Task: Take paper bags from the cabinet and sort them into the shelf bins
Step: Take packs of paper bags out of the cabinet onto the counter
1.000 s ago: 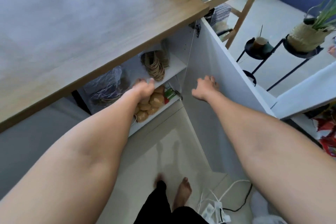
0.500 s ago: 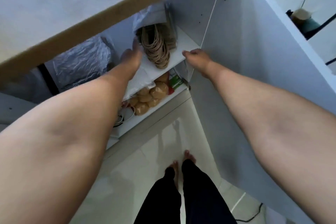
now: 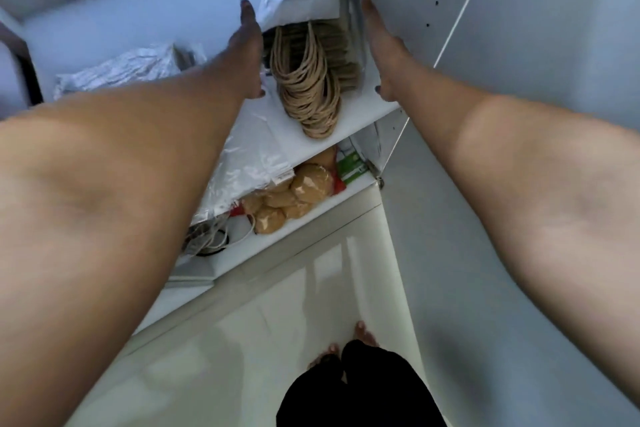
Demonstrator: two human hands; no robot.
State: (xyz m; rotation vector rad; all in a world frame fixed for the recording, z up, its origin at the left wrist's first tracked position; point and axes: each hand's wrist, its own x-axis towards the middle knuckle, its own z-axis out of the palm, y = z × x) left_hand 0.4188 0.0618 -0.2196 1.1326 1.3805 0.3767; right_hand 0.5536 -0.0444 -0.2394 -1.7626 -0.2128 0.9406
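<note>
Matt brown paper bags (image 3: pixel 332 45) with twisted paper-cord handles; crinkled glossy plastic wrap (image 3: pixel 249 156); smooth white shelf (image 3: pixel 353 114); glossy floor (image 3: pixel 277 322).

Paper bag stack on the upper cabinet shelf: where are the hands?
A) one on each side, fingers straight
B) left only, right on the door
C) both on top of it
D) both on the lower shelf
A: the left hand and right hand flank the paper bags, fingers extended.

Single head-worn wide-angle view looked steeply down, forward into open cabinet (image 3: pixel 519 45) at close range. Both forearms stretched from lower corners toward upper shelf (image 3: pixel 346 114); lower shelf (image 3: pixel 311 215) sat mid-frame. Floor (image 3: pixel 277 322) and person's bare feet (image 3: pixel 346 343) filled bottom. No second view.
</note>
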